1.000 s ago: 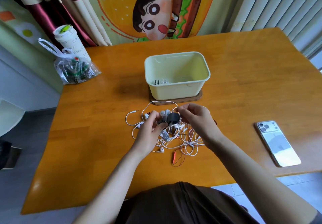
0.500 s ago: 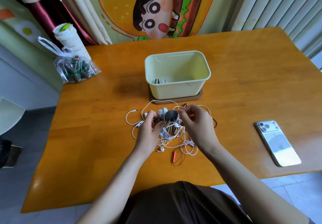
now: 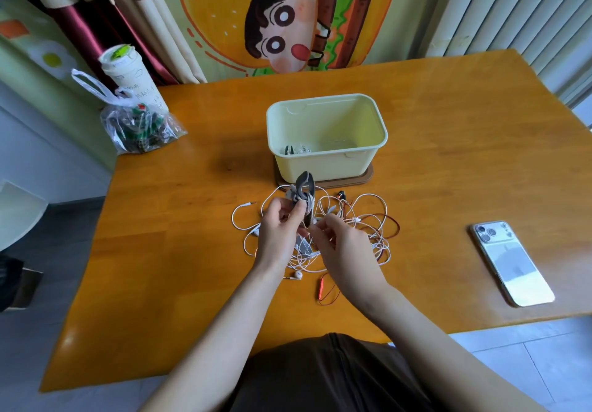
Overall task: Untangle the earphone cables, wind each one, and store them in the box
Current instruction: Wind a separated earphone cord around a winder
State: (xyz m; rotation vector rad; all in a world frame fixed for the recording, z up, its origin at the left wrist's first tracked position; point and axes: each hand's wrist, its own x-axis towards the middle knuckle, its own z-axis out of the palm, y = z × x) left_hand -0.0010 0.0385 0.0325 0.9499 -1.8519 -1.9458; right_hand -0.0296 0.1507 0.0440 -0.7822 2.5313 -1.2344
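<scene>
Head cam showed the left hand pinching a soft grey cable wrap bundled with white cord. Its long axis tilted up and away toward the pale yellow plastic box. The right hand had its fingertips closed, I think, on a strand of the tangled white earphone cables. These lay on the orange wooden table, partly hidden by both hands. The box wall hid most of what was inside.
</scene>
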